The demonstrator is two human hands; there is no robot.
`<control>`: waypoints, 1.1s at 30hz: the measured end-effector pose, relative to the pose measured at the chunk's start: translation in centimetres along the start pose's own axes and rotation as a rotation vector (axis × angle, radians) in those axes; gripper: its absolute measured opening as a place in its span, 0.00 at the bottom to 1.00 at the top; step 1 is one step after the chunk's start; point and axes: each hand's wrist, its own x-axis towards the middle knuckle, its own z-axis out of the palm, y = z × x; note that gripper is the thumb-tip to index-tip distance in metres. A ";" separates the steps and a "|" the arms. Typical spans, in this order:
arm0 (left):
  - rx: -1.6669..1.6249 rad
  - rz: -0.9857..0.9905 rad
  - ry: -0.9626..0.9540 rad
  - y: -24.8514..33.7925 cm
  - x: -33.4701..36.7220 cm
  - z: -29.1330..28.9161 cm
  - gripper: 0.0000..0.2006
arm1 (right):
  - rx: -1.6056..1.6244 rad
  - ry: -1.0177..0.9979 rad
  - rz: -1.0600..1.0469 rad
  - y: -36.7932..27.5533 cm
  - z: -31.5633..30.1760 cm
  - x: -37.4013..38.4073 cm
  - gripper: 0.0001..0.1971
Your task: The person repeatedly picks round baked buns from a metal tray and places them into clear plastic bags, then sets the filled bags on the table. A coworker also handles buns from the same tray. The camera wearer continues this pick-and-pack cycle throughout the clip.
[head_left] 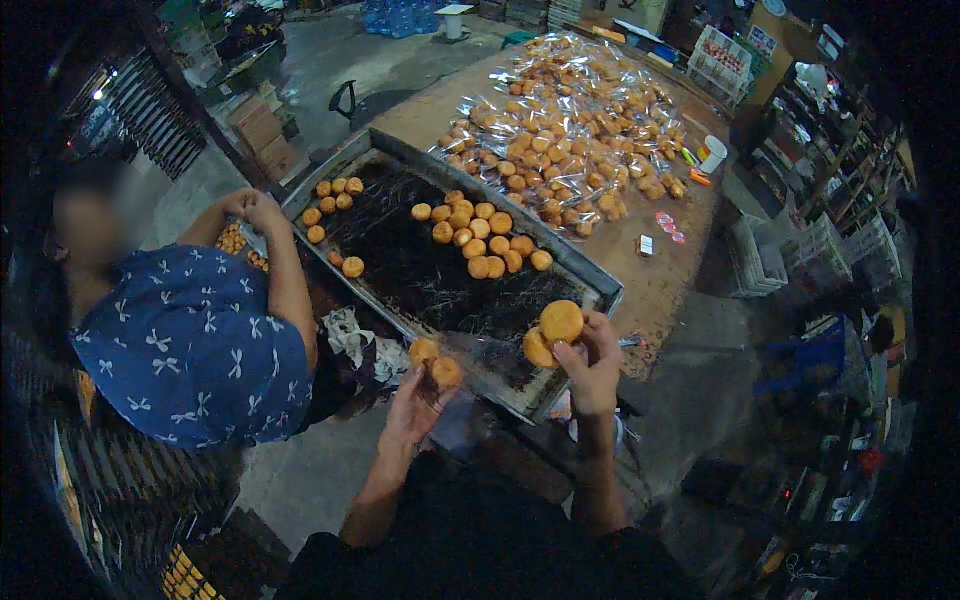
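Over the near edge of a dark metal tray (400, 270), my right hand (595, 370) pinches two round golden buns (561, 321), one overlapping the other. To its left, my left hand (412, 408) is closed around two more buns (446, 373). What looks like clear plastic film shows faintly beside them, though its outline is hard to make out. Loose buns (480, 228) lie clustered along the tray's far side, and a smaller group (327, 197) sits toward its left end.
A large heap of buns in clear bags (570, 130) covers the brown table (400, 100) beyond the tray. Left of the tray, a co-worker in a blue patterned shirt (200, 340) holds both hands together above more buns (230, 240). A white tub (712, 153) stands at the table's right edge.
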 end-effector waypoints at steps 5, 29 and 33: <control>0.050 -0.036 0.001 0.1 0.2 2.9 0.23 | -0.212 -0.022 -0.184 -2.9 4.1 -2.5 0.24; -0.407 -0.273 -0.420 -5.0 -0.4 -1.5 0.38 | 0.178 -0.394 0.007 -0.6 1.3 -4.8 0.25; -0.322 -0.236 -0.357 -5.3 0.0 -0.9 0.41 | 0.015 -0.284 -0.109 -3.0 1.7 -5.1 0.24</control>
